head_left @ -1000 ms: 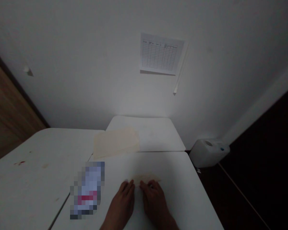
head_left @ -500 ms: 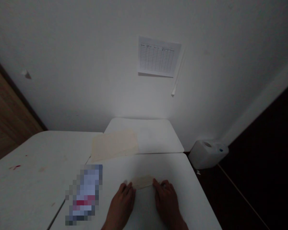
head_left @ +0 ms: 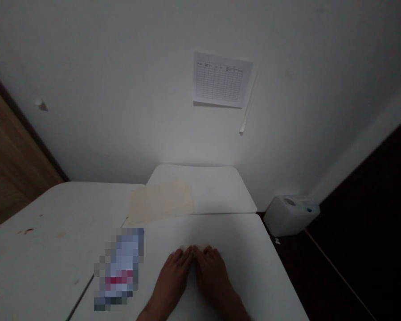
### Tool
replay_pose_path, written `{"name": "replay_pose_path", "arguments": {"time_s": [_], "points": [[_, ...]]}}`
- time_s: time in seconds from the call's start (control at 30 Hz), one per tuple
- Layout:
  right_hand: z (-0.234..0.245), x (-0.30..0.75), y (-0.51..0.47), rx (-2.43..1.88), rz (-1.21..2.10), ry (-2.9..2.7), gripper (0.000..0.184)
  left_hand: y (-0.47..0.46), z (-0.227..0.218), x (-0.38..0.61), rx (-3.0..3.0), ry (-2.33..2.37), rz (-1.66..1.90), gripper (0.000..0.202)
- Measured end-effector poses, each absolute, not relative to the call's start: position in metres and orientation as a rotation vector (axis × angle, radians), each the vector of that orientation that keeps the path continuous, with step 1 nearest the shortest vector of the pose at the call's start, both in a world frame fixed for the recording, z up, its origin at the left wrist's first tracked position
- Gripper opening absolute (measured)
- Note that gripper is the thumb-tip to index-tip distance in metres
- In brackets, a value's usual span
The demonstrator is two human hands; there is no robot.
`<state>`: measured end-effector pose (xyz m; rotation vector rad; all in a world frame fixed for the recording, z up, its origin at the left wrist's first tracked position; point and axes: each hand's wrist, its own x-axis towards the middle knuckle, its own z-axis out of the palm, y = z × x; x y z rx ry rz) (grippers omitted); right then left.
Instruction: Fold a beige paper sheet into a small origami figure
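Observation:
My left hand (head_left: 175,274) and my right hand (head_left: 213,269) meet at the fingertips, low on the white table (head_left: 243,258). The fingers of both are bent and pressed together over a small folded beige sheet (head_left: 203,244). Only a sliver of it shows beyond the fingertips; my hands cover the rest. I cannot tell whether it is cloth or paper. Farther back, across a table seam, lies a larger flat beige sheet (head_left: 162,203). Left of my left hand is a blurred-out item (head_left: 123,263) in pale blue and pink.
A second white table (head_left: 53,263) with reddish marks adjoins on the left. A printed chart (head_left: 222,80) hangs on the wall behind. Beside the table, on the dark floor at right, stands a white plastic canister (head_left: 287,218). A wooden panel (head_left: 13,147) rises at far left.
My right hand has moved left until its fingertips meet those of my left hand. The small beige sheet, visible between them before, is now almost wholly covered.

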<state>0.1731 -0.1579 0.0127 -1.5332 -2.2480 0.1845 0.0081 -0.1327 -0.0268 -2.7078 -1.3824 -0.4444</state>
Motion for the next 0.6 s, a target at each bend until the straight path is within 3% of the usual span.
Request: {"name": "replay_pose_path", "arguments": {"time_s": [0.33,0.6], "points": [[0.001,0.212,-0.159,-1.781,0.100,-2.083,0.051,-0.137,-0.016,0.009,-2.713,-1.414,-0.597,0.043],[-0.006,0.229,-0.159,-1.600,0.191,-1.855,0.042,-0.125,0.000,0.016,-2.725,-1.439,-0.552,0.024]]}}
